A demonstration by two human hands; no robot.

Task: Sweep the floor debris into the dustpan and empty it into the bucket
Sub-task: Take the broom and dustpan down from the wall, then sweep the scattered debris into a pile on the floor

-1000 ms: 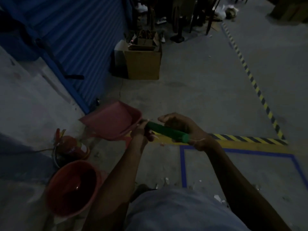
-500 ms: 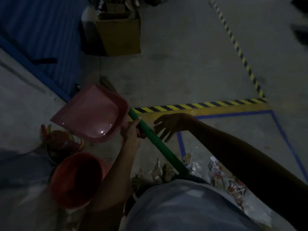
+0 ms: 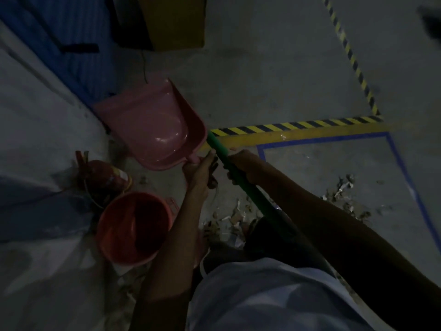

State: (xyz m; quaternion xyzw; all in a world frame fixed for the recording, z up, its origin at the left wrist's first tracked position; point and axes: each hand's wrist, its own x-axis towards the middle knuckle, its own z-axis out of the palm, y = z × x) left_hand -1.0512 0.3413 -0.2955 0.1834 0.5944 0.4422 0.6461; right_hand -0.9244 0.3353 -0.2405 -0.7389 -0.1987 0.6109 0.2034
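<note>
Pink dustpan (image 3: 152, 125) is held aloft at frame centre-left by its handle in the left hand (image 3: 199, 169); the green broom (image 3: 241, 177) is gripped by the right hand (image 3: 241, 163), its axis slanting down-right toward debris (image 3: 229, 218); the bucket (image 3: 133, 226) sits lower left

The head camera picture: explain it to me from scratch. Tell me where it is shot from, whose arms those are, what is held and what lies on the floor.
The camera sits on a person's head and looks down, so both arms are that person's own. There is no machine here. The left hand holds a pink dustpan by its handle, raised and seemingly empty. The right hand grips a green broom handle. An orange bucket stands on the concrete floor, with scattered debris beside it. A fire extinguisher, a cardboard box and striped floor tape are also visible.
</note>
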